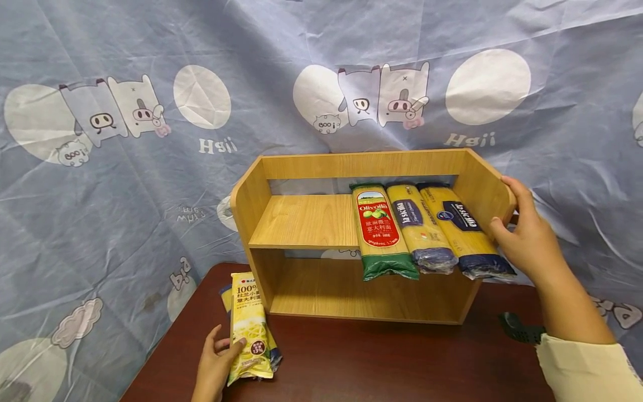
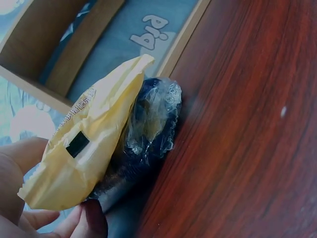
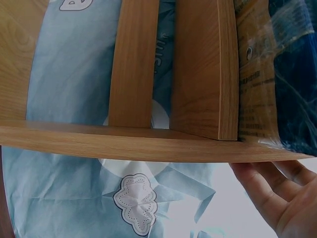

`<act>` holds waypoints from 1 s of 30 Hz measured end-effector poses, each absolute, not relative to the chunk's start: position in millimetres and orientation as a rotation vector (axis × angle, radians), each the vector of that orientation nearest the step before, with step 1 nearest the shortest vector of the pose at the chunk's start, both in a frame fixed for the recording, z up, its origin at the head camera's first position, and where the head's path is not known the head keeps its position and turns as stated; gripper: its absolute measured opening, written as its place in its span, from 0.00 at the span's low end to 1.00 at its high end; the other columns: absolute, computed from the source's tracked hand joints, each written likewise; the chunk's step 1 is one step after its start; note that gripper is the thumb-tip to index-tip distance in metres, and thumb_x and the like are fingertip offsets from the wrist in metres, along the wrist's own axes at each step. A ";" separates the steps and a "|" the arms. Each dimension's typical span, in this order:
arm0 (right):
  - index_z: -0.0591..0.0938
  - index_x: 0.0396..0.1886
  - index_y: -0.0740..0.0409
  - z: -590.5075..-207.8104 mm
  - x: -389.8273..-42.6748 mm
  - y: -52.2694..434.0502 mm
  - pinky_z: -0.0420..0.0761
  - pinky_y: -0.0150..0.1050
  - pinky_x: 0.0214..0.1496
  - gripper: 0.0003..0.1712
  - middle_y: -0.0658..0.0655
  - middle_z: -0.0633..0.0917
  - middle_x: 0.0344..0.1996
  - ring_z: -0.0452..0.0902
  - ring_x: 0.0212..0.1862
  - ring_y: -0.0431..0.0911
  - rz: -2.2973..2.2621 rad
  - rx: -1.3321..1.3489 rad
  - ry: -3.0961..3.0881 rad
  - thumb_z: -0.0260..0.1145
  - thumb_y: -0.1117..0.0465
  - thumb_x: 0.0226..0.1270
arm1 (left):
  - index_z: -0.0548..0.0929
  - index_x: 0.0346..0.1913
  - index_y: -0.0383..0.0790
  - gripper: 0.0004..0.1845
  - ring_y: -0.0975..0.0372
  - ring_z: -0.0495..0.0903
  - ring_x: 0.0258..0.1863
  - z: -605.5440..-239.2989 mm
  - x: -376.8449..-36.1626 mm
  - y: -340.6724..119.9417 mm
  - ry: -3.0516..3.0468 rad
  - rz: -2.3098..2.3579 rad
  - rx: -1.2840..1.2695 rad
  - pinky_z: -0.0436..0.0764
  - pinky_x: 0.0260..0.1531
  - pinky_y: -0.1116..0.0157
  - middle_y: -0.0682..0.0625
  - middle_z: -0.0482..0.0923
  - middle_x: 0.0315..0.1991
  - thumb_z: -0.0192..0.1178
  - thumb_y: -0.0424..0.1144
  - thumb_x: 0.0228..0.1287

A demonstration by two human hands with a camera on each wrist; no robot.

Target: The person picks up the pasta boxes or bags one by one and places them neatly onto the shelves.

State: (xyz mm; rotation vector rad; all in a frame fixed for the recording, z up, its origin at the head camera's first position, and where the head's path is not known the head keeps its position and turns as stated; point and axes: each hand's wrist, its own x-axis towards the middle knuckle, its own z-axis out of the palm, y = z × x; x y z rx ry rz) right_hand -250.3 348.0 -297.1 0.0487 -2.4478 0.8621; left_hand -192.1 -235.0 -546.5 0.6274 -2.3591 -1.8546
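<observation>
A dark red-brown desk [image 1: 382, 357] fills the lower part of the head view, and behind it hangs a pale blue cloth backdrop [image 1: 125, 184] printed with cartoon pigs, white circles and the word "Hgii".

One wooden shelf unit [image 1: 306, 220] with two tiers stands on the desk at about 12 o'clock. Three pasta packets lie side by side on its upper tier toward 1 o'clock, their ends overhanging the front edge: a red-and-green Olivoila packet [image 1: 380, 229], a middle yellow packet [image 1: 417, 226] and a right-hand yellow packet with a dark blue label [image 1: 459, 229].

At 7 o'clock, by the unit's left foot, two more packets are stacked on the desk: a yellow packet [image 1: 248, 329] on top and a dark blue packet [image 2: 148, 129] beneath it. That makes five packets in all.

The left hand [image 1: 213, 365] has its thumb and fingers on the lower end of the yellow packet. The right hand [image 1: 524, 234], at 3 o'clock, grips the shelf unit's right side panel, fingers curled over the edge.
</observation>
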 end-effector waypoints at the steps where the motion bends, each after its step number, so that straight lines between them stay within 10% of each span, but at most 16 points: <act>1: 0.47 0.82 0.34 -297.0 -249.9 347.8 0.77 0.45 0.34 0.47 0.77 0.72 0.66 0.74 0.57 0.79 0.862 0.046 -2.449 0.58 0.61 0.71 | 0.47 0.81 0.38 0.58 0.59 0.81 0.39 -547.6 -192.4 -235.3 -2.384 -1.850 0.631 0.82 0.34 0.62 0.38 0.74 0.54 0.72 0.56 0.59; 15: 0.47 0.81 0.32 -297.1 -250.0 348.2 0.73 0.35 0.32 0.47 0.80 0.74 0.62 0.75 0.56 0.78 0.867 0.039 -2.447 0.58 0.60 0.70 | 0.59 0.71 0.26 0.50 0.57 0.84 0.36 -553.2 -191.7 -235.2 -2.384 -2.071 0.600 0.84 0.37 0.59 0.41 0.81 0.45 0.69 0.59 0.61; 24: 0.47 0.81 0.32 -297.1 -250.3 348.0 0.72 0.35 0.33 0.47 0.79 0.73 0.64 0.75 0.56 0.79 0.867 0.042 -2.440 0.58 0.61 0.69 | 0.66 0.71 0.26 0.49 0.33 0.63 0.69 -556.6 -193.7 -242.6 -2.379 -2.272 0.576 0.79 0.54 0.46 0.26 0.62 0.71 0.63 0.65 0.64; 30: 0.47 0.82 0.32 -297.0 -250.9 347.8 0.75 0.40 0.34 0.47 0.78 0.72 0.66 0.74 0.57 0.80 0.866 0.035 -2.445 0.57 0.60 0.70 | 0.64 0.73 0.28 0.42 0.47 0.77 0.60 -558.3 -190.8 -251.0 -2.299 -2.472 0.476 0.81 0.56 0.51 0.37 0.76 0.64 0.58 0.59 0.72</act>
